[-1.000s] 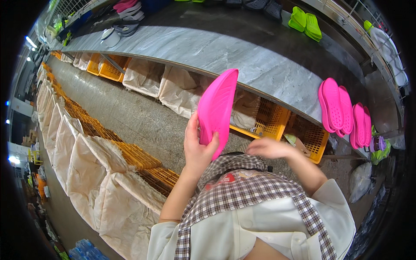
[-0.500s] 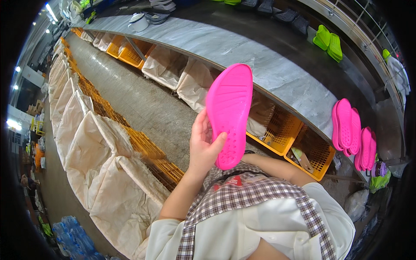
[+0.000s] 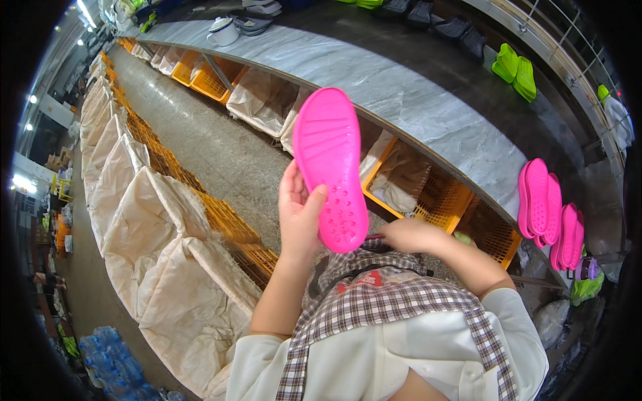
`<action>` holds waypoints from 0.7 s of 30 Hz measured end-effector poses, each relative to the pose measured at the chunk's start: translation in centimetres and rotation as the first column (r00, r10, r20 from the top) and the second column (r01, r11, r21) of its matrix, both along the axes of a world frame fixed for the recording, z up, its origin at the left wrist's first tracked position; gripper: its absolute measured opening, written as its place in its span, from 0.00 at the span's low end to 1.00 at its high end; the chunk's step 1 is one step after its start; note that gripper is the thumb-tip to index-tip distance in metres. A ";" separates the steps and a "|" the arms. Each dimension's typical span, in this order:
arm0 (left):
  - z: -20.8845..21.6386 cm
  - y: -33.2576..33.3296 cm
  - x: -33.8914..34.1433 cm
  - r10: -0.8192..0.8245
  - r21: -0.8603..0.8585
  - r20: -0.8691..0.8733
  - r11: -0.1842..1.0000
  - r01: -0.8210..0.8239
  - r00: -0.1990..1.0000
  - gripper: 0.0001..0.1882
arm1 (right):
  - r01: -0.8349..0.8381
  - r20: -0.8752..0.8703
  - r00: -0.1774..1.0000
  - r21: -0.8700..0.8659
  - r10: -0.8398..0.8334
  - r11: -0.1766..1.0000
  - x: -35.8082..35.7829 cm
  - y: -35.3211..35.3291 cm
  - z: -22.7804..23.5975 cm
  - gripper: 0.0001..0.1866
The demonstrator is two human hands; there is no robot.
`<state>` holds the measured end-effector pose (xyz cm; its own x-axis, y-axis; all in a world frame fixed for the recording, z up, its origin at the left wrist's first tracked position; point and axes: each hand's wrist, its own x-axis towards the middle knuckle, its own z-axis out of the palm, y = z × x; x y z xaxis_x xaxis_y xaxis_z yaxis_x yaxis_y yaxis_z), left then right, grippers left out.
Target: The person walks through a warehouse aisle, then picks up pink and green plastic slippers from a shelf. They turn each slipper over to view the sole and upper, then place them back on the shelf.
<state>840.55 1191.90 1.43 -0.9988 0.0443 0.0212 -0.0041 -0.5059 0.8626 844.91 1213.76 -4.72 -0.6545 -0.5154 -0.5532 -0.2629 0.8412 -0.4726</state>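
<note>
A bright pink shoe sole [image 3: 329, 144] is held upright in my left hand [image 3: 299, 207], thumb pressed on its face and fingers behind its left edge. Ridges cross the upper part of the sole, and small round bumps dot its lower end. My right hand [image 3: 408, 235] is low in front of the checked apron [image 3: 394, 289], just right of the sole's lower end. Its fingers are curled inward, with a small dark thing at their tips that I cannot make out. More pink soles [image 3: 539, 197] lie in pairs on the bench at the right.
A long marbled bench [image 3: 401, 100] curves across the far side, bearing green soles [image 3: 515, 72], dark soles [image 3: 461, 35] and a white lidded mug [image 3: 223, 32]. Yellow crates [image 3: 435, 204] stand beneath it. Cloth-lined crates [image 3: 180, 240] line the left; bundled blue bottles [image 3: 114, 361] sit beyond.
My left hand has moved the pink sole leftward and turned it more upright. My right hand has come into view from behind the apron's edge, rising beside the sole.
</note>
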 end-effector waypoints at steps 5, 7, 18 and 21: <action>-0.7 -0.4 -0.7 -0.039 0.087 0.053 0.996 0.034 0.998 0.29 | 0.698 0.265 0.654 -0.574 -0.709 0.429 -1.7 6.2 8.7 0.21; -1.1 0.2 -0.6 -0.122 0.080 0.120 0.990 0.113 0.985 0.28 | 0.613 0.481 0.540 -0.787 -0.691 -0.069 -2.2 6.2 9.9 0.27; -0.7 1.4 1.2 -0.392 0.126 0.162 0.918 0.375 0.906 0.29 | 0.272 -0.097 0.723 -0.870 -0.684 0.411 -4.5 -2.1 12.9 0.10; -0.6 1.1 1.6 -0.382 0.139 0.164 0.922 0.362 0.909 0.29 | 0.228 -0.232 0.733 -0.802 -0.639 0.553 -5.1 -2.4 13.1 0.09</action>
